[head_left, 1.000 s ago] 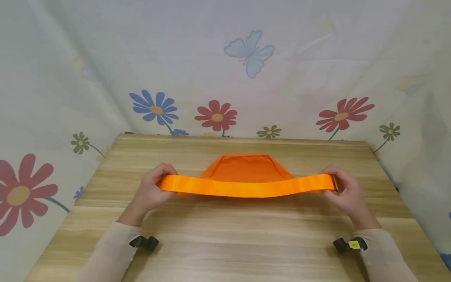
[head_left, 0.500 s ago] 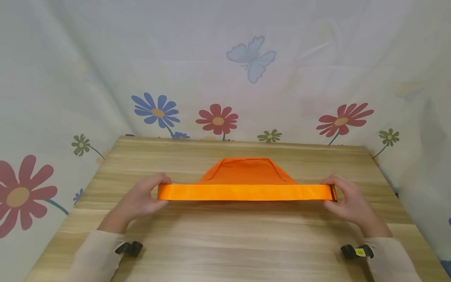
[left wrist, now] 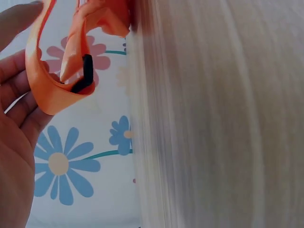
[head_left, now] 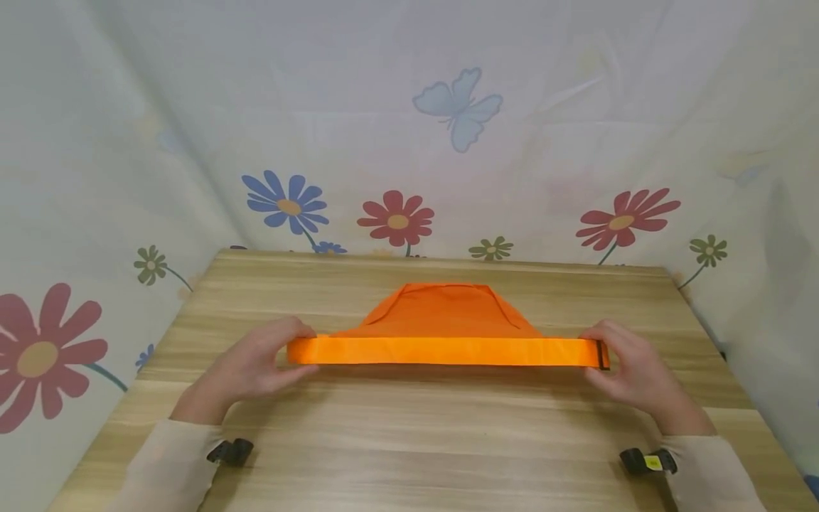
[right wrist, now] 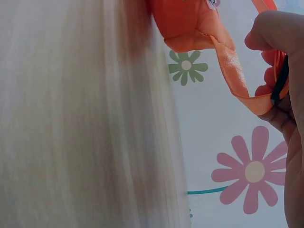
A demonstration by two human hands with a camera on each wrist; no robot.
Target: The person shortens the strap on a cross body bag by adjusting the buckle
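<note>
An orange waist bag (head_left: 451,309) sits toward the back of the wooden table, its body behind its bright orange strap (head_left: 441,351). The strap stretches straight and level between the two hands. My left hand (head_left: 265,359) grips the strap's left end, where it bends back in a loop; a black buckle piece (left wrist: 84,75) shows inside that loop in the left wrist view. At the other end, my right hand (head_left: 633,370) holds the strap beside a black slider (head_left: 603,354). The right wrist view shows the thumb and curled fingers around this end.
The wood-grain table (head_left: 441,441) extends in front of the bag and to both sides. A white cloth backdrop (head_left: 333,92) printed with flowers and a butterfly surrounds its back and sides. Dark wrist straps (head_left: 232,451) sit at both sleeves.
A second ago the strap sagged in the middle; now it runs straight. My left hand has shifted a little to the left, and both hands appear slightly lower in the head view.
</note>
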